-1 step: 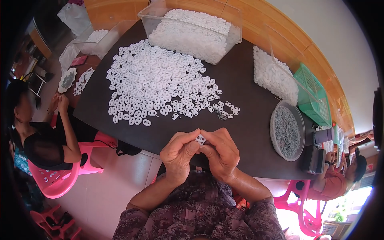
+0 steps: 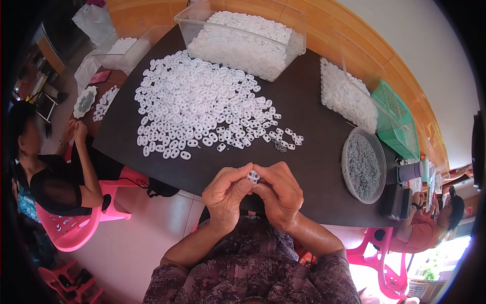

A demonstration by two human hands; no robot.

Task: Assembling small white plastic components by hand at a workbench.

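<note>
At the table's near edge, my left hand (image 2: 224, 196) and my right hand (image 2: 279, 195) meet, thumbs and fingertips pinched around a small white plastic piece with dark holes (image 2: 253, 177). Fingers cover much of it, so I cannot tell whether it is one part or two. Just beyond my hands lies a heap of white oval two-holed plastic pieces (image 2: 187, 96) on the dark table (image 2: 314, 172). At the heap's right end are some loose squarish white pieces (image 2: 238, 136) and a few small grey metal bits (image 2: 280, 146).
Transparent bins of white pieces stand at the back (image 2: 243, 45) and right (image 2: 347, 96). A round tub of small grey metal parts (image 2: 362, 167) sits right, near a green basket (image 2: 397, 121). One person (image 2: 55, 162) sits left on a pink chair; another (image 2: 420, 228) is at right.
</note>
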